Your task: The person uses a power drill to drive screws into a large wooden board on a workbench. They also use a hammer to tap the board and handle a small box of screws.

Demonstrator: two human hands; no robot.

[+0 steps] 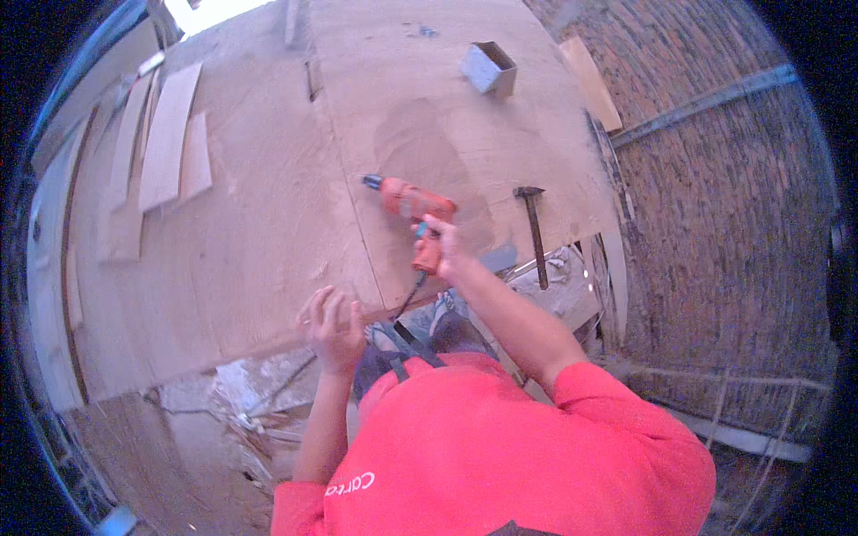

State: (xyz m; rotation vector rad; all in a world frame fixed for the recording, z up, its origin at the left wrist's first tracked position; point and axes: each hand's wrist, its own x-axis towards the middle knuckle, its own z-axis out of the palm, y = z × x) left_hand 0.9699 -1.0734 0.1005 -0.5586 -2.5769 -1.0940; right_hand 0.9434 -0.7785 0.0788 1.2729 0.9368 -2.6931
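Observation:
In my right hand is an orange corded power drill, gripped by its handle, its black chuck toward the far left. The drill is over the wooden tabletop, and its dark cord runs down past the table's front edge toward my legs. My left hand is at that front edge with fingers apart and nothing visible in it. To the right of the drill lies a hammer, its head away from me and its handle reaching past the near edge.
An open-topped box stands toward the far right of the table. Several light wooden boards lie on the left. A brick wall rises on the right. Scraps and crumpled sheeting lie below the front edge.

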